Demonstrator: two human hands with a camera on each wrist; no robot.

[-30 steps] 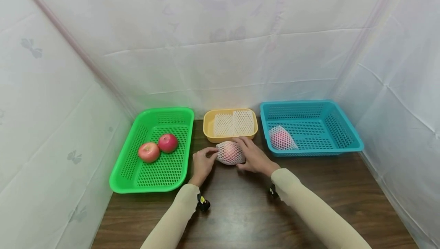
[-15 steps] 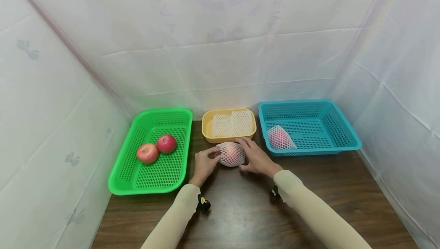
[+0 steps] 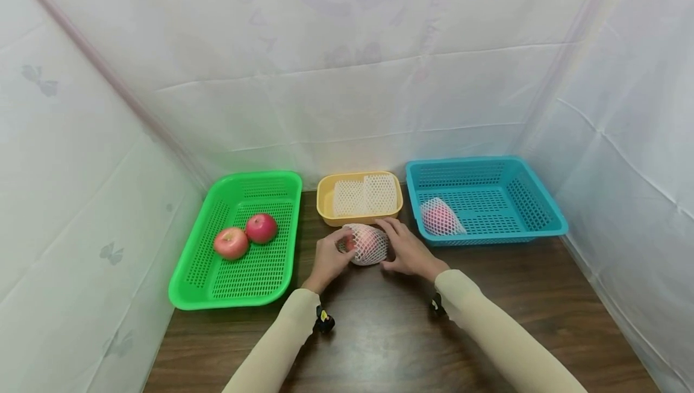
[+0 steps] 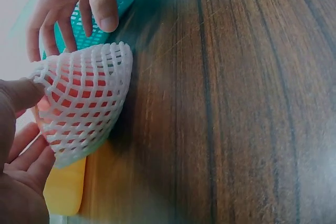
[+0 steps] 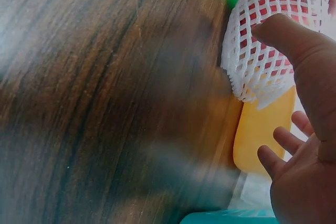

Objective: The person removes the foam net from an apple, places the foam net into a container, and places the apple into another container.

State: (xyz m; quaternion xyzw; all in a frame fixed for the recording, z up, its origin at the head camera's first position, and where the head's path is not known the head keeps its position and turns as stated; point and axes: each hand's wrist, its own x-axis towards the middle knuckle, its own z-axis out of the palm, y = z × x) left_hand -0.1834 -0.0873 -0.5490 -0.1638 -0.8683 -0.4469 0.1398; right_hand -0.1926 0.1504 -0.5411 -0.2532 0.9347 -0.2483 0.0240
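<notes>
I am fitting, as I judge it, a white net sleeve (image 3: 371,247) around an apple (image 3: 349,242), which is sitting on the table (image 3: 379,333) between my hands. My left hand (image 3: 329,259) is pinching the sleeve's left end, apple inside, between thumb and fingers. My right hand (image 3: 408,251) is curving loosely about the other end, fingers spread, thumb apart; whether its fingertips are touching the mesh, I cannot tell. The sleeve is lying sideways, its long axis running from my left hand to my right, its loose rim pointing toward my right palm. Some bare skin is showing beside my left thumb; the stem is hiding from view. The next move, I think, is calling for easing mesh over that patch while my right hand is steadying the far end. Spare sleeves (image 3: 349,198) are waiting in the yellow tray (image 3: 352,220) just beyond my hands.
</notes>
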